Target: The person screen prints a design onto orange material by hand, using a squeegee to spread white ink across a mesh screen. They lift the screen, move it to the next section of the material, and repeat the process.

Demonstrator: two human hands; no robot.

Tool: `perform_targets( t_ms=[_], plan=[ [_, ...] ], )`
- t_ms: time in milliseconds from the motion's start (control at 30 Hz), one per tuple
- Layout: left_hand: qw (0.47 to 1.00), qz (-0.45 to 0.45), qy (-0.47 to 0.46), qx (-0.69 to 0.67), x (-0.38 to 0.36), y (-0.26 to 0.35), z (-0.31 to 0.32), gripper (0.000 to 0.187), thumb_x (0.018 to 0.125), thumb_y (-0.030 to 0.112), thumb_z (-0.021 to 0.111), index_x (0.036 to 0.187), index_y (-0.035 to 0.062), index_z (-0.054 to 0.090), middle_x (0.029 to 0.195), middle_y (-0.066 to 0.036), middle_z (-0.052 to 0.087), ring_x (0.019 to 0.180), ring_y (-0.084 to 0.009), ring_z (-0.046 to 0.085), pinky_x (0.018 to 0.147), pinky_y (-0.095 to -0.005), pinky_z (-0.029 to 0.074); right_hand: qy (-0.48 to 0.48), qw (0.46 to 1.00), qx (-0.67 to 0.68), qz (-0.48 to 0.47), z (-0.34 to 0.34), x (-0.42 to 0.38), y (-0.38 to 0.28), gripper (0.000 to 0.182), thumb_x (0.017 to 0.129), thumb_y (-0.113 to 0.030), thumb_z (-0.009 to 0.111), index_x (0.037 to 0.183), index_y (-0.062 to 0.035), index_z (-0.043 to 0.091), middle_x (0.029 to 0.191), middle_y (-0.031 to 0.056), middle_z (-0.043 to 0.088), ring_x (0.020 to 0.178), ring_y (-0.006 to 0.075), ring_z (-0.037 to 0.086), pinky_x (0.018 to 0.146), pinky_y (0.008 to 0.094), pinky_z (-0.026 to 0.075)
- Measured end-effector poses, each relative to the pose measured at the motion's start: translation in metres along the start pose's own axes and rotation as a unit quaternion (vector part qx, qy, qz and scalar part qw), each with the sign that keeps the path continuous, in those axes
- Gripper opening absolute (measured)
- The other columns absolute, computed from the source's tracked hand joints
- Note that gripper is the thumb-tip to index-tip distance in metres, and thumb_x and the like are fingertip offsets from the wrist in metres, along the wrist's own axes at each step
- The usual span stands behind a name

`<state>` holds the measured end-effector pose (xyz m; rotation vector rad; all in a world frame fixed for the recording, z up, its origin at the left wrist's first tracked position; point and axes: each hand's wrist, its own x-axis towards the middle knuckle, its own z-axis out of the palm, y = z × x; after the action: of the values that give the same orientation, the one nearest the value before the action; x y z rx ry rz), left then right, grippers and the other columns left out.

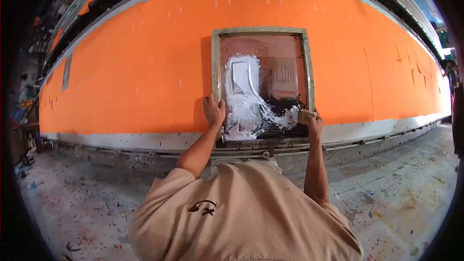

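Observation:
A framed screen (216,63) lies over the orange sheet on the long table. White paste (241,108) is smeared over the screen's left and lower parts, and a dark area shows along its lower right. My left hand (214,110) grips the frame's left side near its lower corner. At the lower right side, my right hand (311,120) has its fingers closed beside the frame and the end of the white smear. What those fingers hold is too hidden to make out.
Orange sheet (145,67) covers the long table, with small white marks and some cuts at the right. A rail (348,144) runs along the table's near edge. The floor (87,198) is paint-spattered. Clutter stands at the far left.

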<state>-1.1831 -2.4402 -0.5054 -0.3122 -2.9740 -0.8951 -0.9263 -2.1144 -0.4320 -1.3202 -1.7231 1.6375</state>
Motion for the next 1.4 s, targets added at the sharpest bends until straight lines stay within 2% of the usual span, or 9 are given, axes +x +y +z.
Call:
perform_targets(
  t_ms=[200,333,567,833,900,1100,1200,1333,1400],
  plan=[
    [0.999,-0.017,-0.041,-0.008,-0.008,0.004,-0.007,0.054,0.093,0.022,0.072,0.137,-0.0017,0.050,0.118,-0.032,0.055,0.112,-0.0516,0.056,0.092,-0.0601,0.048,0.022,0.888,-0.455,-0.054,0.040,-0.025,0.012,0.038,0.076,-0.016,0.077,0.112,-0.0037,0.075,0.117,0.0107,0.073,0.108,0.0330,0.070,0.101,0.0478,0.050],
    [1.000,0.013,-0.007,0.004,-0.012,0.002,-0.006,0.055,0.095,0.024,0.072,0.136,-0.0043,0.049,0.120,-0.032,0.054,0.110,-0.0506,0.056,0.092,-0.0597,0.049,-0.283,0.787,-0.476,-0.272,0.168,-0.029,-0.077,0.029,0.078,-0.014,0.075,0.107,-0.0121,0.079,0.105,0.0112,0.075,0.103,0.0340,0.070,0.120,0.0619,0.020],
    [0.992,-0.060,-0.097,-0.058,-0.006,0.005,-0.018,0.061,0.093,0.024,0.075,0.138,-0.0054,0.048,0.120,-0.030,0.054,0.113,-0.0483,0.055,0.096,-0.0575,0.048,-0.199,0.772,-0.472,-0.377,0.311,0.067,-0.071,0.019,0.083,-0.013,0.069,0.100,-0.0061,0.073,0.103,0.0162,0.071,0.096,0.0378,0.068,0.094,0.0526,0.050],
    [0.993,-0.058,-0.078,-0.072,-0.003,0.005,-0.015,0.061,0.088,0.023,0.079,0.135,-0.0021,0.050,0.118,-0.028,0.053,0.110,-0.0487,0.055,0.090,-0.0609,0.047,-0.383,0.669,-0.530,-0.354,0.248,0.024,-0.074,0.018,0.086,-0.016,0.068,0.099,-0.0179,0.081,0.102,0.0083,0.078,0.100,0.0312,0.072,0.108,0.0712,0.038],
    [0.988,-0.077,-0.102,-0.085,0.000,0.006,-0.021,0.060,0.088,0.022,0.080,0.135,-0.0015,0.051,0.119,-0.029,0.055,0.113,-0.0484,0.056,0.090,-0.0593,0.048,-0.401,0.751,-0.463,-0.246,0.273,0.063,-0.112,0.017,0.087,-0.022,0.077,0.101,-0.0152,0.083,0.084,0.0150,0.077,0.073,0.0300,0.076,0.071,0.0449,0.060],
    [0.978,-0.081,-0.063,-0.180,0.008,0.017,-0.034,0.055,0.085,0.018,0.081,0.129,0.0002,0.053,0.121,-0.029,0.064,0.114,-0.0470,0.064,0.091,-0.0547,0.052,-0.136,0.769,-0.433,-0.450,0.277,0.022,-0.035,0.021,0.084,-0.014,0.071,0.104,-0.0107,0.075,0.111,0.0125,0.074,0.109,0.0360,0.069,0.107,0.0554,0.046],
    [0.972,-0.121,-0.075,-0.184,0.009,0.015,-0.023,0.044,0.086,0.015,0.078,0.120,0.0023,0.054,0.116,-0.028,0.068,0.108,-0.0460,0.068,0.088,-0.0528,0.053,-0.222,0.773,-0.408,-0.432,0.211,-0.043,-0.058,0.030,0.081,-0.013,0.073,0.111,-0.0132,0.077,0.114,0.0076,0.075,0.112,0.0268,0.070,0.119,0.0591,0.033],
    [0.974,-0.081,-0.068,-0.202,0.010,0.025,-0.024,0.046,0.085,0.011,0.076,0.123,-0.0015,0.053,0.106,-0.027,0.070,0.095,-0.0490,0.069,0.079,-0.0525,0.055,-0.025,0.858,-0.397,-0.326,0.092,-0.025,-0.075,0.024,0.080,-0.014,0.080,0.101,-0.0031,0.080,0.128,0.0169,0.071,0.115,0.0375,0.068,0.112,0.0521,0.042],
    [0.986,-0.052,-0.047,-0.154,0.005,0.039,-0.008,0.042,0.086,0.010,0.074,0.120,-0.0019,0.052,0.106,-0.029,0.068,0.094,-0.0493,0.069,0.077,-0.0530,0.054,-0.020,0.990,-0.134,-0.049,-0.007,0.044,0.015,0.030,0.089,-0.022,0.073,0.100,0.0057,0.076,0.127,0.0199,0.069,0.100,0.0307,0.071,0.090,0.0459,0.054]
  ],
)
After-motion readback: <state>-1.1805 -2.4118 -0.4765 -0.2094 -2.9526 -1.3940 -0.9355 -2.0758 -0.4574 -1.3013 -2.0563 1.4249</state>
